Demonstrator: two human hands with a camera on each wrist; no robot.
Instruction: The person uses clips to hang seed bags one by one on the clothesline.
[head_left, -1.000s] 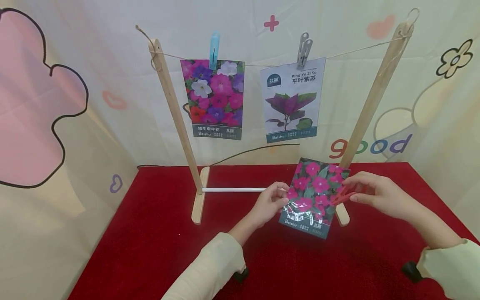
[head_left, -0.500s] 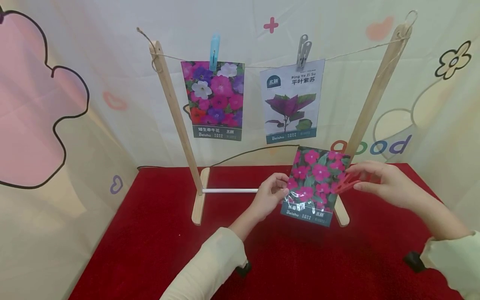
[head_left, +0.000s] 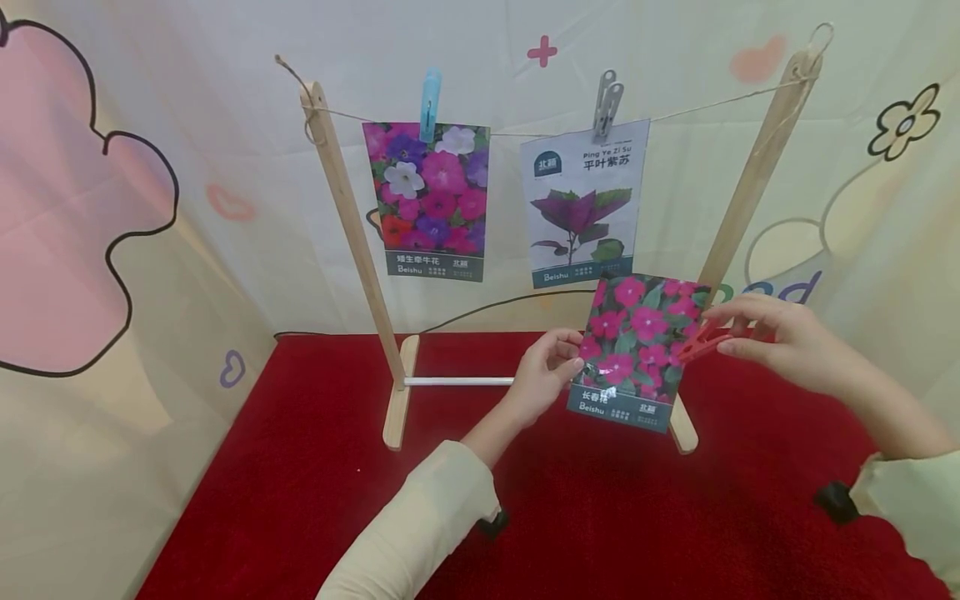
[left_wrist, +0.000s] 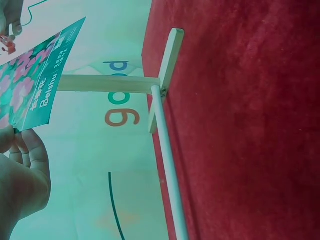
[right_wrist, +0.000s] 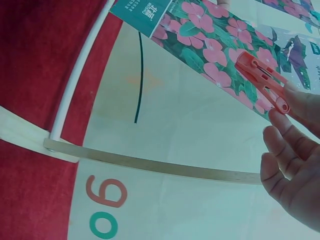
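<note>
A seed packet (head_left: pixel 637 346) with pink flowers is held up in the air, tilted a little. My left hand (head_left: pixel 542 379) pinches its left edge between thumb and fingers; the left wrist view shows the same grip at the packet's (left_wrist: pixel 30 85) edge. On the other side, my right hand (head_left: pixel 787 342) pinches a red clothespin (head_left: pixel 702 342) by its handle end. In the right wrist view the clothespin (right_wrist: pixel 262 82) lies in front of the packet's face; whether it touches the packet I cannot tell.
A twine line (head_left: pixel 705 107) runs between two wooden posts (head_left: pixel 352 225). From it hang a petunia packet (head_left: pixel 435 200) under a blue clothespin (head_left: pixel 429 104) and a purple-leaf packet (head_left: pixel 583 208) under a grey clothespin (head_left: pixel 607 108). A white rod (head_left: pixel 465 381) crosses low over the red cloth (head_left: pixel 300 500).
Both hands have risen, carrying the pink-flower packet and the red clothespin upward and slightly right. The packet's top edge now overlaps the purple-leaf packet's lower corner in the head view.
</note>
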